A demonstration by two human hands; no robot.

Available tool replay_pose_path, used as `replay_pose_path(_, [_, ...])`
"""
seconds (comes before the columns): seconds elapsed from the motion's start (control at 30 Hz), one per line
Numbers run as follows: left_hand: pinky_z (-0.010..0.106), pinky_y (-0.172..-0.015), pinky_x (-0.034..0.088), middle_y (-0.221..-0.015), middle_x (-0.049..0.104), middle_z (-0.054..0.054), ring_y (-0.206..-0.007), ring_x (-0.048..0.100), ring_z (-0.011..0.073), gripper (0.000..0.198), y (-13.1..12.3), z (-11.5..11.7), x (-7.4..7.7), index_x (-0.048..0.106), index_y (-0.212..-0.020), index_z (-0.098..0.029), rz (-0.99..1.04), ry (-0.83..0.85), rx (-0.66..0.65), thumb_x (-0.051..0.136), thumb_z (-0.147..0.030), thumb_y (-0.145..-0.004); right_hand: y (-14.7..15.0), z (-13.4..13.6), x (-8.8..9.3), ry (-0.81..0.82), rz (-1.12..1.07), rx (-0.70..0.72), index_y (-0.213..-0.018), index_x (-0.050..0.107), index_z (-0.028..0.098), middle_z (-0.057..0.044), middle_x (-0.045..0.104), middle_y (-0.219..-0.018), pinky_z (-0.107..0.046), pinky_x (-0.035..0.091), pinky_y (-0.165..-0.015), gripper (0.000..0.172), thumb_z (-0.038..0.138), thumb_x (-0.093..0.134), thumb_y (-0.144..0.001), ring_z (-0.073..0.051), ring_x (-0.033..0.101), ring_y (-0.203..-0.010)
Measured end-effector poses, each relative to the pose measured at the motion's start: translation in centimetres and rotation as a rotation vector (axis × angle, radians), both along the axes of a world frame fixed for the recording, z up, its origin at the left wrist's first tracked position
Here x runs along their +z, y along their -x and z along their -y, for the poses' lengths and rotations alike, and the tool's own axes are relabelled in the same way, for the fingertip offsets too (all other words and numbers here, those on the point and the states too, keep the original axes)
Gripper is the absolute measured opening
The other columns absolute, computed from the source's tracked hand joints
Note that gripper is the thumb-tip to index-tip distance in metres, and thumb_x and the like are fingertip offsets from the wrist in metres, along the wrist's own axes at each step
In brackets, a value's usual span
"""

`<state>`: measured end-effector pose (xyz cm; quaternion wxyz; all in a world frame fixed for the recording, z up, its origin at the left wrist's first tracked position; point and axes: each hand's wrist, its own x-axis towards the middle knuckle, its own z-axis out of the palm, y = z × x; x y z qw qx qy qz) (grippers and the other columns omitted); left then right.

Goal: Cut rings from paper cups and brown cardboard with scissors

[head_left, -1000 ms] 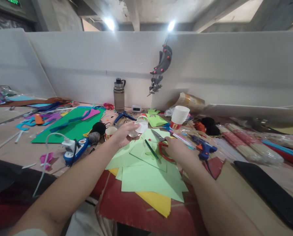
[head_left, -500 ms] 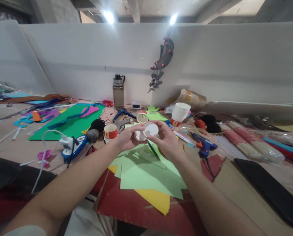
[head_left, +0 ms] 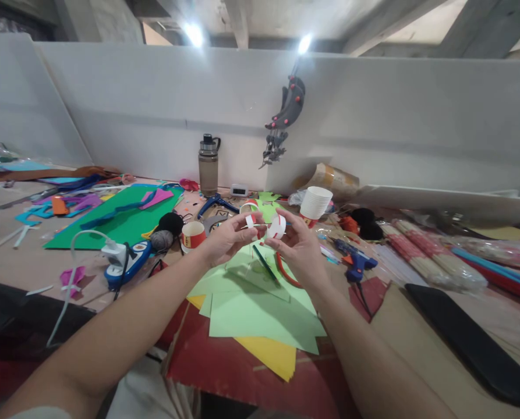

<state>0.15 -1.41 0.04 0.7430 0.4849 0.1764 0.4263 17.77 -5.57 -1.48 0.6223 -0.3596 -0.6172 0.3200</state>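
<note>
On white pieces [head_left: 277, 227], curled fingers [head_left: 244, 234]

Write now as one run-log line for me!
left hand: holding small white paper piece | right hand: holding rounded red-marked white paper piece | below: slim dark-green pencil, pale-green paper sheets

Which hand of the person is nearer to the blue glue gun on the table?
Right. The right hand is to the left of the blue glue gun, not touching it; the left hand is farther left.
</note>
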Motion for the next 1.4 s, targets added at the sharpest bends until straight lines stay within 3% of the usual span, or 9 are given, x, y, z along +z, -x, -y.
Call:
replay_pose_path(0.13, [0.046, -0.093, 0.05, -0.115, 0.066, 0.011, -0.101, 0.066, 0.0236, 0.06, 0.2, -0.1, -0.1, 0.055, -0.126, -0.02, -0.022, -0.019, -0.042, 0.079, -0.023, -0.072, -0.4, -0.1, -0.2, -0.054, 0.128, -0.024, -0.131, 0.054, 0.034, -0.006, 0.05, -0.129, -0.04, 0.055, -0.092, 0.059, 0.035, 0.076, -0.076, -0.022, 0.061, -0.108])
replay_pose_path(0.2, [0.046, -0.088, 0.053, -0.113, 0.067, 0.011, -0.097, 0.067, 0.0232, 0.059, 0.2, -0.2, -0.2, 0.055, -0.124, -0.021, -0.043, -0.035, -0.044, 0.08, -0.026, -0.071, -0.5, 0.0, -0.2, -0.062, 0.202, -0.066, -0.132, 0.053, 0.034, -0.006, 0.049, -0.128, -0.039, 0.056, -0.089, 0.06, 0.037, 0.076, -0.076, -0.021, 0.061, -0.106])
replay_pose_path(0.33, [0.037, -0.083, 0.055, -0.109, 0.068, 0.013, -0.094, 0.068, 0.0212, 0.044, 0.0, -0.4, -0.5, 0.063, -0.11, -0.016, -0.077, -0.09, -0.035, 0.079, -0.03, -0.072, -0.6, 0.4, 0.2, -0.097, 0.328, -0.155, -0.131, 0.054, 0.032, -0.007, 0.05, -0.123, -0.039, 0.056, -0.085, 0.06, 0.038, 0.076, -0.075, -0.02, 0.06, -0.098])
replay_pose_path(0.53, [0.029, -0.082, 0.052, -0.109, 0.069, 0.013, -0.094, 0.067, 0.0189, 0.043, -0.1, -0.3, -0.7, 0.068, -0.11, -0.016, -0.137, -0.13, -0.066, 0.079, -0.033, -0.072, -0.5, 0.7, 0.7, -0.127, 0.478, -0.222, -0.128, 0.059, 0.029, -0.008, 0.053, -0.112, -0.039, 0.055, -0.079, 0.059, 0.039, 0.078, -0.073, -0.019, 0.058, -0.085])
replay_pose_path(0.9, [0.022, -0.074, 0.049, -0.105, 0.068, 0.009, -0.087, 0.064, 0.0137, 0.05, -0.2, 0.2, -0.4, 0.064, -0.12, -0.019, -0.137, -0.153, -0.087, 0.079, -0.028, -0.072, -0.3, 0.8, 0.9, -0.176, 0.519, -0.234, -0.119, 0.062, 0.026, -0.01, 0.056, -0.11, -0.039, 0.053, -0.078, 0.053, 0.05, 0.074, -0.074, -0.023, 0.059, -0.09])
replay_pose_path(1.27, [0.025, -0.074, 0.052, -0.111, 0.067, 0.01, -0.09, 0.066, 0.0167, 0.049, -0.2, 0.6, 0.0, 0.063, -0.116, -0.019, -0.121, -0.119, -0.059, 0.079, -0.028, -0.071, -0.4, 0.7, 0.7, -0.177, 0.482, -0.253, -0.117, 0.062, 0.027, -0.008, 0.058, -0.105, -0.038, 0.052, -0.077, 0.054, 0.051, 0.076, -0.071, -0.023, 0.058, -0.089])
replay_pose_path(1.4, [0.026, -0.073, 0.053, -0.098, 0.068, 0.008, -0.081, 0.067, 0.0152, 0.052, 0.0, 0.9, 0.3, 0.057, -0.117, -0.018, -0.129, -0.068, -0.046, 0.079, -0.023, -0.07, -0.4, 0.7, 0.6, -0.154, 0.462, -0.204, -0.12, 0.061, 0.027, -0.008, 0.058, -0.111, -0.036, 0.052, -0.075, 0.055, 0.047, 0.077, -0.072, -0.021, 0.058, -0.088])
